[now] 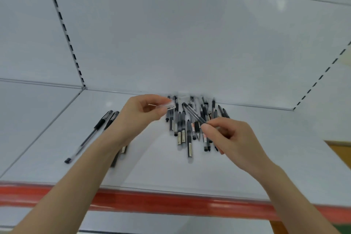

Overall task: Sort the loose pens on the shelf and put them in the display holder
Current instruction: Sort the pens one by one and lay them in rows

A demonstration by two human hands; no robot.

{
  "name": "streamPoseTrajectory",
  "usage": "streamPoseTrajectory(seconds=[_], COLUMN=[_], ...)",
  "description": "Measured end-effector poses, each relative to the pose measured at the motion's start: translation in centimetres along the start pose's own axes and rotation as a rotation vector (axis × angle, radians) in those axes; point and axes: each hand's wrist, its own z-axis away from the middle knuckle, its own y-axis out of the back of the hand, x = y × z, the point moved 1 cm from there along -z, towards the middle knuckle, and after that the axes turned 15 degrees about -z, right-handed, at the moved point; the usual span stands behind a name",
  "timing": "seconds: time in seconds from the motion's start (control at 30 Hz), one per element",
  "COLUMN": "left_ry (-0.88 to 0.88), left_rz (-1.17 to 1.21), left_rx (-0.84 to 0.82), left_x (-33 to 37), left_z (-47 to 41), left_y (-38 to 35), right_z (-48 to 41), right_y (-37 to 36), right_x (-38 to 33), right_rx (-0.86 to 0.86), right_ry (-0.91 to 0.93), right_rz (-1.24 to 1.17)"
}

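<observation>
I see the right hand pinching one black pen above the pile of loose pens on the white shelf. The left hand pinches a clear pen cap. Two sorted pens lie well apart, at left.

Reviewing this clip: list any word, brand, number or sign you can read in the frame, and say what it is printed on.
None can be read.
Pens in the pile: several barrels carry pale labels with red or dark print, too small and blurred to read.
Pen held in the right hand: no print visible.
Clear piece held in the left hand: dark dots along one edge, no text.
Red shelf edge strip: blank.
</observation>
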Motion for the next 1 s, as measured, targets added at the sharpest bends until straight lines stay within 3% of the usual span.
streamPoseTrajectory(seconds=[0.2,0.47,0.73,1.0], left_ry=[-0.038,-0.098,0.010,0.023], left_rz=[0.061,0.030,0.334,0.201], left_rx=[0.025,-0.031,-0.030,-0.133], left_x=[0.8,1.4,1.8,1.8], left_z=[1.2,1.6,1.1,1.7], left_y=[0.6,1.1,0.5,-0.1], right_z=[0.3,0.6,0.9,0.9], right_y=[-0.6,-0.4,0.0,-0.3], right_x=[-0.6,-1.1,-1.6,-1.9], right_rx=[-0.044,-0.094,-0.092,-0.076], right_ry=[0.073,0.038,-0.019,-0.028], right_rz=[0.025,-0.012,-0.112,-0.109])
